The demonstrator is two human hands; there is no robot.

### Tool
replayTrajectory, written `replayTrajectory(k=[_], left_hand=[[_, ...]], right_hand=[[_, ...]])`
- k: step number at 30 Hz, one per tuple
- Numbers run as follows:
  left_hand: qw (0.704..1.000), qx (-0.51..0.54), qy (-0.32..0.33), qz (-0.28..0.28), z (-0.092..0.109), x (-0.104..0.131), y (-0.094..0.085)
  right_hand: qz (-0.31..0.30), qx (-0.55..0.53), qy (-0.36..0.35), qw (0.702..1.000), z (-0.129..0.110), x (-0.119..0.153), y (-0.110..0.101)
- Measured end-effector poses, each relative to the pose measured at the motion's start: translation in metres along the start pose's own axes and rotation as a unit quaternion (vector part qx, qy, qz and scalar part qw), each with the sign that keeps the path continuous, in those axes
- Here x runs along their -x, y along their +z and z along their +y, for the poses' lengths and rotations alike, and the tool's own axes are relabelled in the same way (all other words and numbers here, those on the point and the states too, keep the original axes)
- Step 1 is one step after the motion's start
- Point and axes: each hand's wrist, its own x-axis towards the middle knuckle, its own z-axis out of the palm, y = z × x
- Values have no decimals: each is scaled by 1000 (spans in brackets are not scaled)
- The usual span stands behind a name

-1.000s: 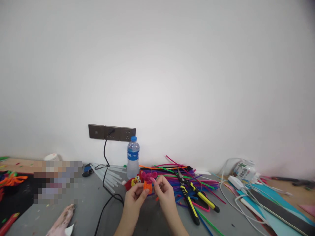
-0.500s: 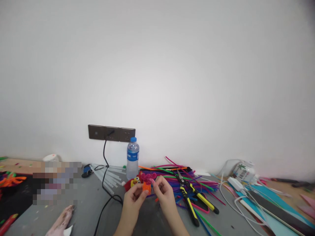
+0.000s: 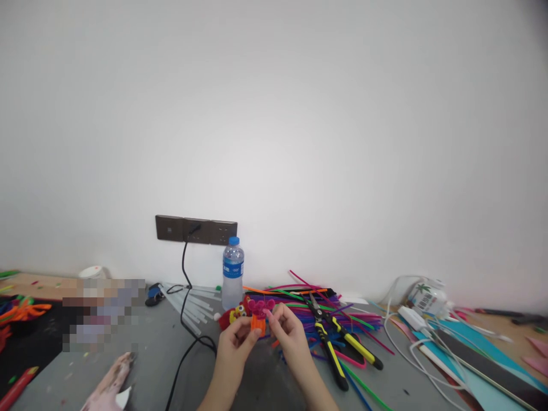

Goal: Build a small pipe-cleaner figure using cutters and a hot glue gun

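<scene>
Between my hands is a small pipe-cleaner figure, with an orange body [image 3: 257,325] and a magenta looped top [image 3: 262,306]. My left hand [image 3: 237,338] pinches the orange body between thumb and fingers. At the magenta part, my right hand [image 3: 286,326] closes its thumb and fingertips; the exact strand it grips is partly hidden. Just behind my left hand lies a red and yellow toy [image 3: 234,315] with round eyes. Beyond my right hand spreads a heap of coloured pipe cleaners [image 3: 295,305], with yellow-and-black pliers [image 3: 327,342] lying open on it.
A water bottle [image 3: 232,277] stands by the wall socket [image 3: 197,228], near a black cord [image 3: 185,311] and clear glue sticks [image 3: 182,305]. White cables [image 3: 422,365] and a phone-like dark slab [image 3: 483,365] lie right. A stained pinkish object [image 3: 112,382] sits front left.
The view has shifted slightly, so everything sits a little further right. My hands keep their grip on the figure; the magenta loops have turned slightly.
</scene>
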Motion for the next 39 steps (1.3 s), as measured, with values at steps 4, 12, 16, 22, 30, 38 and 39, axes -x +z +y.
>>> replayTrajectory(k=[4,12,16,22,30,38,39], left_hand=[[1000,-10,8,-6,-2,0,-1],[1000,-3,-7,3,8,1,1],[1000,-13,-4,9,8,0,0],[1000,-21,-7,9,4,-1,-2],[1000,-7,-7,-17,8,-1,-1],[991,77,-45,96,4,-3,-1],[990,88,-51,96,5,-4,-3]], right_hand=[[-9,-1,7,1000,0,-1,0],[-23,-16,26,999,2,-1,-2],[-21,-12,24,999,-1,-1,-2],[-22,-13,12,1000,-4,-1,0],[-23,-26,14,999,-2,-1,0],[-49,-79,-9,996,12,2,1],[-59,-77,-4,995,14,2,3]])
